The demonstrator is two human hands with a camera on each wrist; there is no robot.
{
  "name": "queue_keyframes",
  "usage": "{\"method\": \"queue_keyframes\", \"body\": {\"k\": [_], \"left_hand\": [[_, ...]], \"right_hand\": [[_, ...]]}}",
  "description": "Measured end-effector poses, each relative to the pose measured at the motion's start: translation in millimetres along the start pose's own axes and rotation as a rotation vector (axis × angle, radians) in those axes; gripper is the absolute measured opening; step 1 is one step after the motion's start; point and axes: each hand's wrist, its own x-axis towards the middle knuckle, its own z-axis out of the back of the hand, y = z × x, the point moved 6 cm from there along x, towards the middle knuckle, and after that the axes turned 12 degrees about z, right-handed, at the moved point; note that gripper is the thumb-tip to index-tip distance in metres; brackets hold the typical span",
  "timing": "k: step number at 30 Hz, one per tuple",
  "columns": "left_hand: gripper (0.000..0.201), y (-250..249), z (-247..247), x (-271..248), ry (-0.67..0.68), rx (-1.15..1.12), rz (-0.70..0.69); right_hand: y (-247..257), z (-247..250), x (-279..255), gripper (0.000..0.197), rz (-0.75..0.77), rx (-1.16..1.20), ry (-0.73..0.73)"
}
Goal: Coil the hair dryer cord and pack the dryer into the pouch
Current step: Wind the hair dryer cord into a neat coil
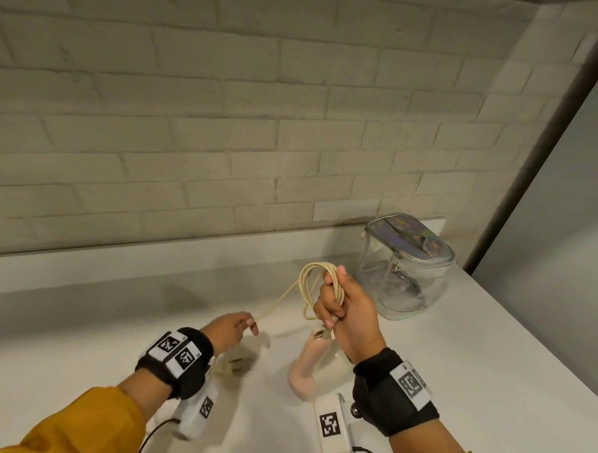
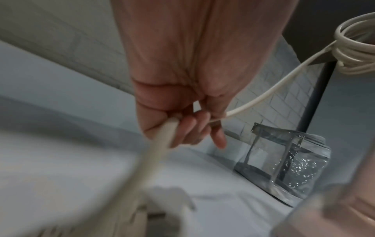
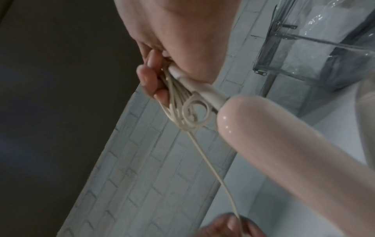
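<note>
A pale pink hair dryer (image 1: 314, 364) stands on the white counter (image 1: 456, 353), its handle (image 3: 284, 144) pointing up. My right hand (image 1: 342, 307) grips several cream cord loops (image 1: 317, 282) just above the handle end, where the cord's strain relief (image 3: 205, 89) shows. A single strand of cord (image 1: 277, 300) runs down left to my left hand (image 1: 233, 329), which holds it between curled fingers (image 2: 188, 128). The plug (image 1: 231, 362) hangs blurred below that hand. A clear pouch (image 1: 405, 268) with an iridescent top stands at the back right, zipper partly open.
A white brick wall (image 1: 227, 120) backs the counter. A dark vertical post (image 1: 548, 134) rises at the right behind the pouch. The counter's right edge (image 1: 542, 350) runs diagonally near my right arm.
</note>
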Motion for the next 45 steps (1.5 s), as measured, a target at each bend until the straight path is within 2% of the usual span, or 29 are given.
{"method": "queue_keyframes", "body": {"k": [2,4,6,9,13,15,17,18,21,23,25,28,31,33,35,38,41,45], "left_hand": [[0.031,10,-11,-2,0.038,0.164,0.058],[0.029,10,-13,-10,0.032,0.395,0.041],[0.028,-7,-9,-27,0.013,0.583,-0.083],[0.024,-57,5,-69,-0.084,0.783,-0.373],[0.029,-113,25,-116,-0.167,0.679,-0.743],[0.030,-132,33,-122,-0.189,0.603,-0.843],[0.031,-145,41,-118,-0.234,0.509,-0.885],[0.033,-148,46,-114,-0.254,0.465,-0.881],[0.042,-147,55,-101,-0.251,0.428,-0.824],[0.049,-142,63,-98,-0.208,0.384,-0.789],[0.045,-138,75,-100,-0.176,0.278,-0.775],[0.028,-142,86,-104,-0.158,0.145,-0.789],[0.025,-155,80,-105,-0.142,0.125,-0.793],[0.019,-164,69,-103,-0.110,0.116,-0.789],[0.023,-170,59,-98,-0.105,0.121,-0.772],[0.023,-174,52,-86,-0.142,0.103,-0.723],[0.014,-176,67,-82,-0.244,-0.052,-0.682],[0.018,-163,100,-73,-0.397,-0.140,-0.547]], "right_hand": [[4,2,0,0.036,0.036,-0.048,-0.011],[8,4,2,0.035,0.066,-0.121,-0.018],[9,4,6,0.036,0.084,-0.216,-0.019],[8,0,11,0.032,0.082,-0.224,-0.001],[2,-5,9,0.022,0.068,-0.141,0.018],[-4,-11,4,0.029,0.051,-0.201,0.038],[-11,-17,0,0.041,0.001,-0.242,0.068],[-14,-21,-2,0.042,-0.027,-0.251,0.093],[-13,-23,-4,0.019,-0.049,-0.331,0.134],[-9,-18,-3,0.011,-0.033,-0.352,0.116],[-5,-12,-2,0.011,-0.032,-0.316,0.084],[-3,-6,-1,0.014,-0.020,-0.292,0.057],[-2,-9,-1,0.029,-0.006,-0.252,0.056],[0,-15,-3,0.027,-0.017,-0.174,0.067],[1,-21,-5,0.027,-0.034,-0.135,0.093],[-4,-26,-8,0.033,-0.063,-0.082,0.120],[-7,-23,-11,0.022,-0.128,-0.015,0.155],[-4,-15,-10,0.040,-0.129,-0.061,0.151]]}}
